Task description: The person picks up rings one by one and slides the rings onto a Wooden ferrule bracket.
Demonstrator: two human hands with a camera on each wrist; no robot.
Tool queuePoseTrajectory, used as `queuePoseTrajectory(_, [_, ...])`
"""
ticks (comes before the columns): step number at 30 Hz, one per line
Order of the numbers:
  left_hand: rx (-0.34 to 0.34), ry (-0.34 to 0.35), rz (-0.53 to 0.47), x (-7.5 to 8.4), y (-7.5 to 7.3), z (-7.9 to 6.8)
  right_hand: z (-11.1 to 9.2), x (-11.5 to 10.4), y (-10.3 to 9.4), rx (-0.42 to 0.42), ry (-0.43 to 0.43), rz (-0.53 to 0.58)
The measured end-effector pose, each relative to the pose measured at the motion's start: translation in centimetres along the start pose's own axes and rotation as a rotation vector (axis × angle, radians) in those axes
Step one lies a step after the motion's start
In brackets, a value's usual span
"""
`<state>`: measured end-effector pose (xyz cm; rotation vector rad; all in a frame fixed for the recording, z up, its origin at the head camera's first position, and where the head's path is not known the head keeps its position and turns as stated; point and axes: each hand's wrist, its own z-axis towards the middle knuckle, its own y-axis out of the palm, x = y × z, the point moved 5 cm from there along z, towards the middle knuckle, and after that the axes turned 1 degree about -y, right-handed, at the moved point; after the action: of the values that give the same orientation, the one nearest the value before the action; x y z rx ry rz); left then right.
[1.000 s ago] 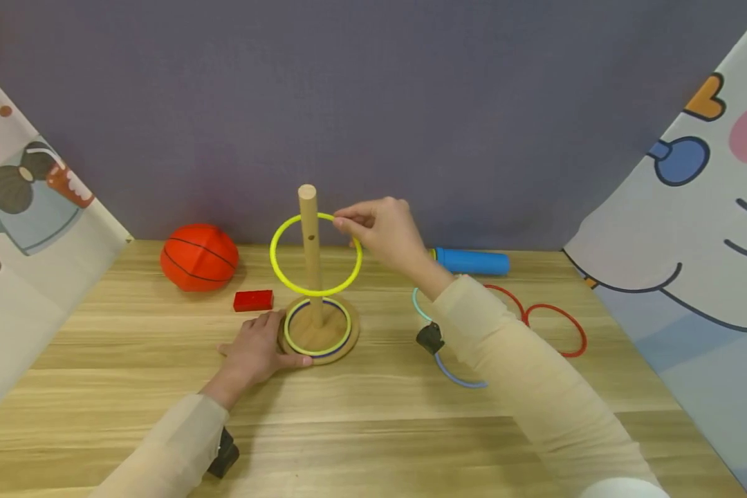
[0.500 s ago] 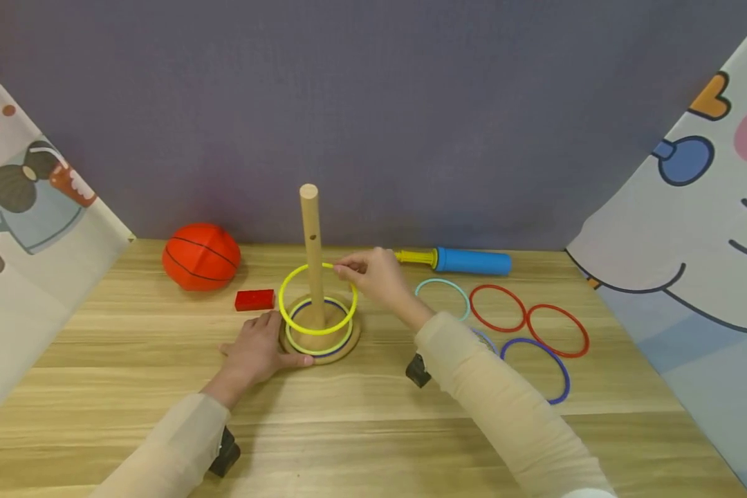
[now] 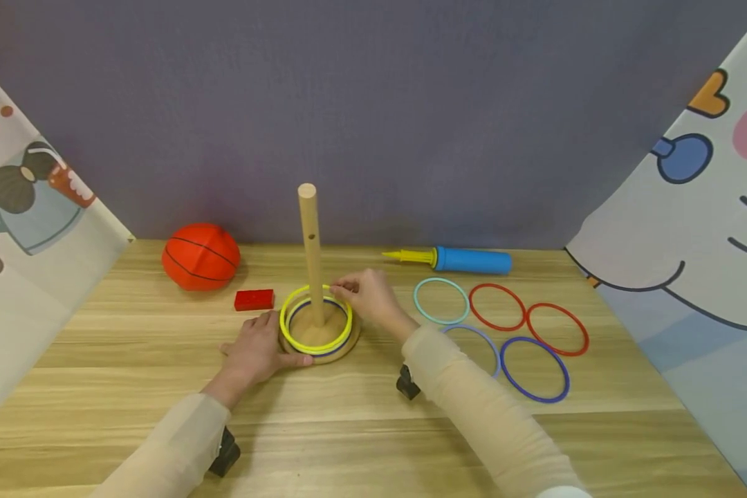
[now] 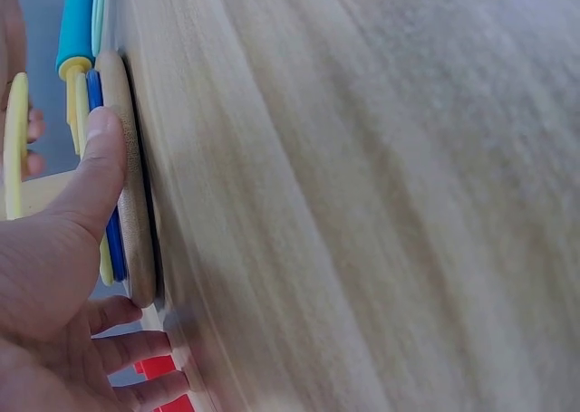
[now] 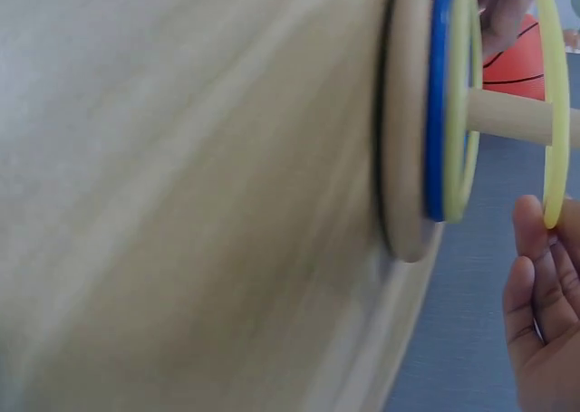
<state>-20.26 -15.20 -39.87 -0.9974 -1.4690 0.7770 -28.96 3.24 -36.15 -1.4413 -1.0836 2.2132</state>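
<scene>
A wooden peg (image 3: 312,249) rises from a round wooden base (image 3: 342,353), where a blue ring (image 5: 439,104) and a pale yellow-green ring (image 5: 456,104) lie stacked. My left hand (image 3: 255,349) rests against the base's left side, with its thumb straight along the front edge and its fingers spread beside it. Between thumb and fingertips, my right hand (image 3: 373,299) pinches a bright yellow ring (image 5: 556,86) on its right rim. That ring encircles the peg low down, and both wrist views show a gap between it and the stacked rings.
Red, light blue, turquoise and dark blue rings (image 3: 566,373) lie on the table at right. Behind them is a blue hand pump (image 3: 473,261) with a yellow nozzle. A red block (image 3: 254,299) and a red ball (image 3: 201,256) sit at left, near the grey back wall (image 3: 373,124).
My right hand has lowered the bright yellow ring along the peg, from near its upper half to just above the base. My left hand has stayed in place.
</scene>
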Motion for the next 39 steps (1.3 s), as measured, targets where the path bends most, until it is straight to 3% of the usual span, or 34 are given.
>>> queuePoseTrajectory(9, [0.03, 0.017, -0.014, 0.0, -0.1, -0.2, -0.2, 0.9, 0.8, 0.049, -0.076, -0.031])
queuePoseTrajectory(23, [0.038, 0.013, -0.026, -0.1, 0.0, -0.1, -0.4, 1.6, 1.3, 0.042, -0.049, -0.016])
queuePoseTrajectory(31, [0.031, 0.018, -0.019, 0.0, -0.1, 0.0, -0.3, 1.9, 2.1, -0.042, -0.027, -0.011])
queuePoseTrajectory(39, [0.018, 0.005, -0.006, 0.0, 0.0, 0.1, 0.0, 2.1, 2.5, -0.069, 0.027, -0.017])
